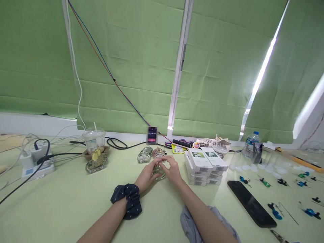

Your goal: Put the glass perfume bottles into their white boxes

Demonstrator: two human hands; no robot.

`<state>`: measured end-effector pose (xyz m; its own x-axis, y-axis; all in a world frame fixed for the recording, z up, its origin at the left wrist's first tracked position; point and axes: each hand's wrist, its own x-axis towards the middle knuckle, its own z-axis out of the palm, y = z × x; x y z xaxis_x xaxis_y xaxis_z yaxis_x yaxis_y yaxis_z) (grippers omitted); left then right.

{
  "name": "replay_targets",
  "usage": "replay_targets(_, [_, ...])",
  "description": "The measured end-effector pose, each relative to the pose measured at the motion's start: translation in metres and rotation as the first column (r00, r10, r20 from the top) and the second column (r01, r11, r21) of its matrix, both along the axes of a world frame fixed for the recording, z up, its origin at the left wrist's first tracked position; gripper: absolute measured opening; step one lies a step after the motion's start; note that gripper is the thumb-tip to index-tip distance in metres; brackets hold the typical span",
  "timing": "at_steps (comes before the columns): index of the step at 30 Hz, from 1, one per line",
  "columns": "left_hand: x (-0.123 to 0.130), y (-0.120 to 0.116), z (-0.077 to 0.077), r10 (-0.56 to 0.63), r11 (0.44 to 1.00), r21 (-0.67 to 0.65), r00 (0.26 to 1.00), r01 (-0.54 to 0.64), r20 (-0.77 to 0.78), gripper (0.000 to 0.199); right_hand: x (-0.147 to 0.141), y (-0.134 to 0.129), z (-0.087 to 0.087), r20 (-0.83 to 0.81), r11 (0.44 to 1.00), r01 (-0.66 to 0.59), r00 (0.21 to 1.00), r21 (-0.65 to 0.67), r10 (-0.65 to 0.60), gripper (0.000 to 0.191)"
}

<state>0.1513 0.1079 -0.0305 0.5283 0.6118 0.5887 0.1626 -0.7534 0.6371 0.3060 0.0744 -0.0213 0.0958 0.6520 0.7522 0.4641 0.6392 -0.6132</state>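
My left hand (148,176), with a dark dotted scrunchie (129,200) at its wrist, reaches to the table's middle. My right hand (173,169) meets it there, and the fingertips of both come together over a small clear glass item (159,173). Fingers of both hands are bent and closed around its top; whatever small part lies between the fingertips is hidden. Just behind the hands stand a clear glass jar (143,156) and another glass piece with a pinkish top (158,152).
White boxes (202,167) are stacked right of my hands. A black phone (250,202), small blue and green parts (275,211) and a water bottle (250,145) lie further right. At left are a plastic cup (94,138), a glass dish (96,164) and a power strip (37,168).
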Motion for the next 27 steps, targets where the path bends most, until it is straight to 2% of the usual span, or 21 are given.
replay_targets(10, [0.0012,-0.0030,0.0027,0.013,0.999,-0.030,1.000,-0.012,0.019,0.049,-0.0001,0.0007,-0.0003,0.022,1.000,-0.004,1.000,-0.002,0.004,0.013])
replay_targets(16, [0.0014,-0.0009,-0.0001,-0.001,1.000,-0.012,0.998,0.001,0.059,0.043,0.0020,0.0033,-0.0039,0.036,1.000,-0.020,0.999,-0.022,0.021,0.010])
replay_targets(20, [0.0010,-0.0004,-0.0015,0.020,0.999,-0.033,0.999,-0.019,0.031,0.039,0.0011,0.0034,-0.0035,0.030,0.999,-0.016,0.999,-0.042,0.017,0.011])
replay_targets(24, [-0.0002,0.0007,-0.0035,0.026,1.000,0.007,1.000,-0.026,0.008,0.039,0.0006,0.0017,-0.0023,-0.007,0.997,-0.020,1.000,-0.079,0.020,0.012])
replay_targets(27, [-0.0013,0.0017,-0.0049,0.035,0.999,0.031,0.999,-0.034,-0.013,0.042,0.0030,0.0018,-0.0036,-0.097,0.989,-0.060,0.994,-0.133,0.047,0.022])
